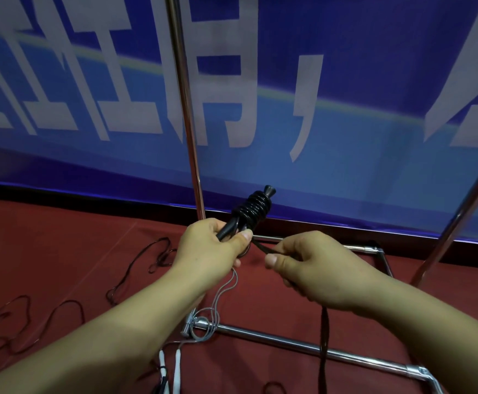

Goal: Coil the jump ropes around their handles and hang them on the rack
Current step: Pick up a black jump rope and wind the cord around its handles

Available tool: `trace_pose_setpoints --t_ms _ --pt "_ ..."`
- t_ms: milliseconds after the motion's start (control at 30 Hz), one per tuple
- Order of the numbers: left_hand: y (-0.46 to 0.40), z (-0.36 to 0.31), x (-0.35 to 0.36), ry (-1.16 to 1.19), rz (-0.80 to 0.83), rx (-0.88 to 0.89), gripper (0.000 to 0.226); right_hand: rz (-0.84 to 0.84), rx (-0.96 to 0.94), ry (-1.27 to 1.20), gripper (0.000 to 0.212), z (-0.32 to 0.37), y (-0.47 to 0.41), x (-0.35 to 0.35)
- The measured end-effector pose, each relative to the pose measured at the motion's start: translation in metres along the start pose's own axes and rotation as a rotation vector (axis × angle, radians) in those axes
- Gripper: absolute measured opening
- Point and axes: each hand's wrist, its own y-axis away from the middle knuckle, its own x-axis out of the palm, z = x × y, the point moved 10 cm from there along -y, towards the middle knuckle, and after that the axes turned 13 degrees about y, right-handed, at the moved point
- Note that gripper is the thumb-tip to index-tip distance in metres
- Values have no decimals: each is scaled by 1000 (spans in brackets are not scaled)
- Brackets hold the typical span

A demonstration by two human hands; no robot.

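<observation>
My left hand (212,245) grips the black handles (229,228) of a jump rope, held pointing up and away. Several turns of black rope (253,209) are coiled tightly round the handles' upper part, just below the flared tip. My right hand (311,268) pinches the loose rope (260,247) close beside the left hand; the rest of that rope (323,336) hangs down below my right wrist. The metal rack's upright pole (188,123) rises just behind the handles, and its base bar (303,344) lies on the floor under my arms.
Dark ropes (152,257) lie tangled on the red carpet at the left. A grey rope (215,302) with white handles (175,371) lies by the rack's base corner. A second slanted pole (465,211) stands at the right. A blue banner covers the wall behind.
</observation>
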Motion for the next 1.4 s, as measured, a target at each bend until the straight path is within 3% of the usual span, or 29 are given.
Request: trace_pose_setpoints --t_ms 333,800,1000,1233,1400 --pt "-5 17 -6 -179 47 -66 21 -130 138 -18 41 -14 2 -19" --pt "-19 24 -3 -348 92 -107 22 -19 123 88 43 -11 4 -23" --pt "-6 32 21 -496 261 -129 30 -50 113 1 36 -23 4 -24" --pt "18 26 57 -678 542 -20 26 -178 6 295 27 -18 -1 -33" --pt "35 4 70 -655 688 103 19 -225 10 301 21 -23 -3 -38"
